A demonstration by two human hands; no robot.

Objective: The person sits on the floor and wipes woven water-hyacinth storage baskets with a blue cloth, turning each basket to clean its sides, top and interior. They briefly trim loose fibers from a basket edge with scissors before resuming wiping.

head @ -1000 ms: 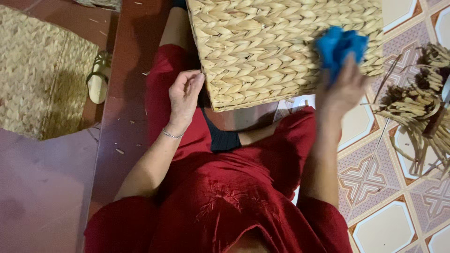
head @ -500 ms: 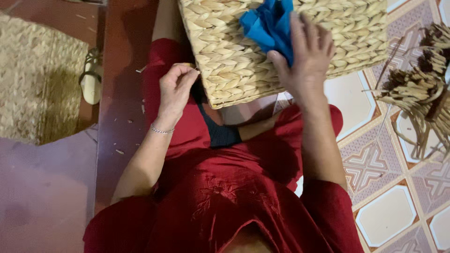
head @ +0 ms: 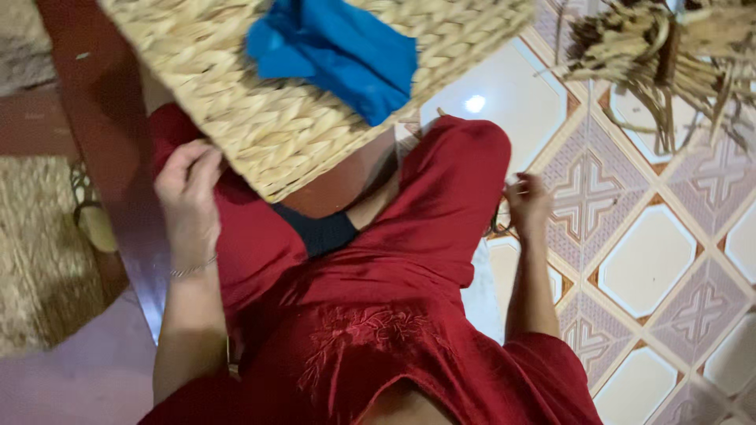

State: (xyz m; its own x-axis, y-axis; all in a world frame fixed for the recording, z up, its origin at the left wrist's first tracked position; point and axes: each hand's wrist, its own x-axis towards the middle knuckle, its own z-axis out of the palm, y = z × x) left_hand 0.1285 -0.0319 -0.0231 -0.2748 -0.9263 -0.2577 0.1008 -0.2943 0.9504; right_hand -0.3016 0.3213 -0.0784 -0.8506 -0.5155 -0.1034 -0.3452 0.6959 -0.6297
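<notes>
Tan woven basket up top with a bright blue cloth on it, deep red embroidered dress, cream-and-mauve patterned floor tiles on the right.

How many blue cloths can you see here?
1. The blue cloth lies crumpled on top of the woven basket, near its upper middle, touched by neither hand. Others could be hidden beyond the frame.

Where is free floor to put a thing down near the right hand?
Bare patterned tiles lie right of the right hand, below the bundle of dry stalks. Another bare patch lies between the red knee and the stalks. It is crowded on the woven basket with the blue cloth.
</notes>
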